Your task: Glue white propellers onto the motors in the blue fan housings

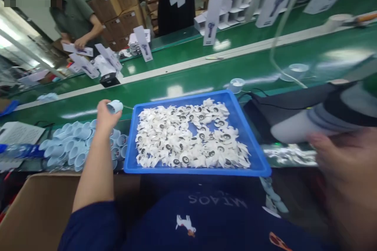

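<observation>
My left hand (107, 117) is closed around a light blue cup-shaped plastic part (116, 106), held up with its opening tilted to the left. Below and around that wrist lies a heap of similar light blue parts (73, 143). My right hand (347, 160), at the right edge, is blurred by motion. Its thumb lies against a large whitish cylinder with dark bands (294, 127), also blurred, which it seems to grip; most of its fingers are hidden. Between my hands a blue tray (259, 166) holds many small white fan blades (165, 137) with dark hubs.
A green conveyor belt (165, 90) runs across behind the tray. Clear round parts (236, 85) sit on it. White printed boxes (210, 23) stand farther back, where two people handle packaging. A cardboard box (44, 208) is at lower left, a dark mat (262, 113) right of the tray.
</observation>
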`<action>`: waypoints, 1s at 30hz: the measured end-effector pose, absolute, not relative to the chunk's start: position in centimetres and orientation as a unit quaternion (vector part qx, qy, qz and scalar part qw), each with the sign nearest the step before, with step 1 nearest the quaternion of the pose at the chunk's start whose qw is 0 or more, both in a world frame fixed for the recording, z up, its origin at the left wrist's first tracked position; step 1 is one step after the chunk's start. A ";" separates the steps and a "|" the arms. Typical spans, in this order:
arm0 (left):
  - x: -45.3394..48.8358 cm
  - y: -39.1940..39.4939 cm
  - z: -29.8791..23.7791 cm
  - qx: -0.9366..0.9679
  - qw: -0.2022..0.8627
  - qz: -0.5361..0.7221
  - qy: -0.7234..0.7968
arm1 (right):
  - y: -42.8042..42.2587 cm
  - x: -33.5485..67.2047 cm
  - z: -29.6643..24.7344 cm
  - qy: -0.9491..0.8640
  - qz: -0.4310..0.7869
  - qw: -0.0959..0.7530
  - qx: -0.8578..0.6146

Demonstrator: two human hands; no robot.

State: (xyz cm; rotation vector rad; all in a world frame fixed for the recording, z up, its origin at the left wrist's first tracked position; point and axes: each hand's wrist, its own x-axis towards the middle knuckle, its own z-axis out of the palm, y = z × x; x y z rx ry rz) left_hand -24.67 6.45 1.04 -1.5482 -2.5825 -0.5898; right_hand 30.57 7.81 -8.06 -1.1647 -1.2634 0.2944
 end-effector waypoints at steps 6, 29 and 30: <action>-17.1 0.1 1.0 -0.580 -0.172 -0.464 -0.647 | 9.3 29.8 -5.8 -0.545 0.276 0.675 -0.415; 0.8 -0.9 -0.1 -0.762 -0.178 -0.401 -0.476 | 5.6 16.1 6.0 -0.491 0.634 0.575 -0.162; 0.9 -0.9 -0.1 -0.762 -0.180 -0.403 -0.474 | 5.6 16.1 6.1 -0.495 0.631 0.572 -0.171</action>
